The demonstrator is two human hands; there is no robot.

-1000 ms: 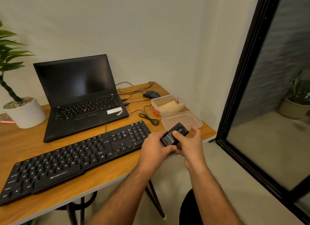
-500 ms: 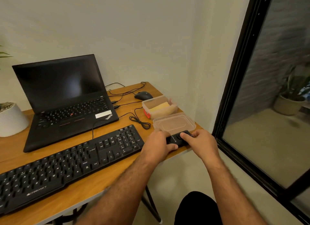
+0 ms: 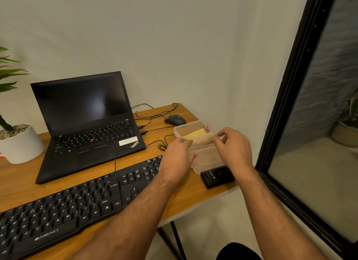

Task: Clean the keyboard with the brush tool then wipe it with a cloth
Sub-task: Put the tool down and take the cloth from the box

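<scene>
A black keyboard [image 3: 73,203] lies along the front of the wooden desk [image 3: 186,193]. The black boxy brush tool [image 3: 217,176] sits on the desk near its right front corner, touched by neither hand. Behind it stands a clear plastic container [image 3: 190,128] with a yellow cloth [image 3: 195,134] inside, and its clear lid [image 3: 207,157] lies flat in front. My left hand [image 3: 179,157] reaches to the container's left side, fingers loosely bent. My right hand [image 3: 232,147] hovers at its right rim with fingers curled; whether it touches the rim is unclear.
An open black laptop [image 3: 87,124] stands behind the keyboard. A black mouse [image 3: 175,120] and loose cables [image 3: 155,114] lie at the back right. A white plant pot [image 3: 19,143] sits at the far left. A black-framed glass door [image 3: 290,104] is on the right.
Both hands set the black brush tool down on the desk corner, let go, and moved forward to the clear container with the yellow cloth.
</scene>
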